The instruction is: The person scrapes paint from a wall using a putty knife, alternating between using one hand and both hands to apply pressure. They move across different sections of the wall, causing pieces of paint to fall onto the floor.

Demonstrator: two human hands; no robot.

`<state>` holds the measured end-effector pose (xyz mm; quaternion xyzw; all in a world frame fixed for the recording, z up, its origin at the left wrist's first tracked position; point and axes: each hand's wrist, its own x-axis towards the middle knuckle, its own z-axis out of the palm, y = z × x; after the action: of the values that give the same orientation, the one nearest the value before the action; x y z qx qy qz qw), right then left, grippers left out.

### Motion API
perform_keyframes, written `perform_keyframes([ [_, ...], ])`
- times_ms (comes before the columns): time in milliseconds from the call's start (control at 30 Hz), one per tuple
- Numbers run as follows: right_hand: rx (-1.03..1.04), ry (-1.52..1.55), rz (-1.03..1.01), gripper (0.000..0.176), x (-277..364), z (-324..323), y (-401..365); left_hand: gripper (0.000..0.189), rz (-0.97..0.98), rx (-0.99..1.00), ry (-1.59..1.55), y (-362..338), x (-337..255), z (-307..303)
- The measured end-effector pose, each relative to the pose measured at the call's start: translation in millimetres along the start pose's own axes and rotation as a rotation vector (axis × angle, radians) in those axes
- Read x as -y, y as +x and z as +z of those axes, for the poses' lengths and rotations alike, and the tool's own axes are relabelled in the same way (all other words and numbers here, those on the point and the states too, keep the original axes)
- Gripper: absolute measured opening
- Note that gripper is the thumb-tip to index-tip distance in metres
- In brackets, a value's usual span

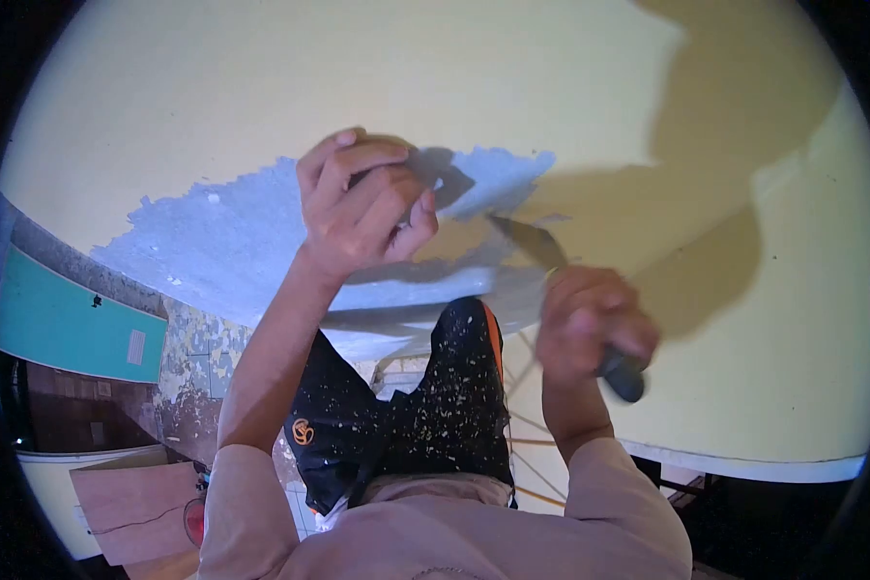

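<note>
My right hand (pixel 594 324) is wrapped round the dark handle of a scraper (pixel 532 240), its flat blade pointing up and left at the edge of the bare grey patch (pixel 232 232). Around that patch the wall (pixel 261 77) keeps its pale yellow paint, with jagged edges. My left hand (pixel 362 198) is raised in front of the patch, fingers curled in loosely; whether anything lies inside them is hidden.
Paint flakes dot my dark trousers (pixel 454 406). At the left are a teal panel (pixel 77 319) and a brown board (pixel 135 503). Chips cover the floor (pixel 198 358) beside the wall. Thin rods (pixel 536 440) stand near my right knee.
</note>
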<state>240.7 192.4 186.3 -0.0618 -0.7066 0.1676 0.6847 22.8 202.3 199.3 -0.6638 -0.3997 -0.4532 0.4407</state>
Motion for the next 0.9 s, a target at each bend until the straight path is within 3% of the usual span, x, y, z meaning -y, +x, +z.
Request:
perform_keyframes([
  [100, -0.320, 0.648, 0.081, 0.004, 10, -22, 4, 0.013, -0.008, 0.001, 0.002, -1, -2, -1],
  [133, -0.315, 0.652, 0.084, 0.004, 8, -13, 0, 0.012, -0.015, 0.017, 0.001, -2, -3, -2],
  [200, -0.010, -0.636, 0.117, 0.008, 0, 11, -22, 0.012, -0.014, 0.019, 0.003, -2, -3, -3],
  [233, -0.017, -0.640, 0.116, 0.008, -14, 10, -33, 0.012, -0.010, 0.020, 0.001, -2, -3, -3],
  [300, -0.051, -0.329, -0.026, 0.028, -48, 8, -45, 0.012, -0.002, 0.012, 0.004, -1, -3, -3],
  [333, -0.047, -0.320, -0.030, 0.028, -40, 2, -31, 0.012, -0.016, 0.012, 0.011, -2, -3, -3],
  [400, -0.242, 0.439, -0.041, 0.022, -4, -14, 4, 0.013, -0.021, 0.021, 0.008, -4, -3, -3],
  [433, -0.247, 0.432, -0.039, 0.022, -4, -10, 2, 0.013, -0.010, 0.015, -0.001, -3, -3, -2],
  [533, -0.018, 0.043, -0.023, 0.024, -12, 15, -3, 0.013, -0.007, 0.013, -0.011, -2, -3, -2],
  [567, 0.016, 0.200, -0.030, 0.026, -24, 2, -3, 0.013, -0.015, 0.021, -0.014, -4, -6, -3],
  [600, 0.012, 0.194, -0.015, 0.026, -20, -7, -8, 0.013, -0.017, 0.031, -0.013, -5, -7, -5],
  [700, -0.364, 0.336, -0.168, 0.026, -12, -23, -7, 0.013, -0.011, 0.013, 0.009, -2, -3, -1],
  [733, -0.364, 0.334, -0.167, 0.026, -12, -13, -7, 0.013, 0.000, 0.018, 0.005, -2, -3, -2],
  [800, -0.132, 0.003, -0.092, 0.030, -15, 18, -2, 0.013, 0.004, 0.019, 0.000, 1, -3, -3],
  [900, -0.286, 0.268, -0.028, 0.023, -1, -8, 11, 0.013, 0.000, 0.025, -0.001, -2, -4, -3],
])
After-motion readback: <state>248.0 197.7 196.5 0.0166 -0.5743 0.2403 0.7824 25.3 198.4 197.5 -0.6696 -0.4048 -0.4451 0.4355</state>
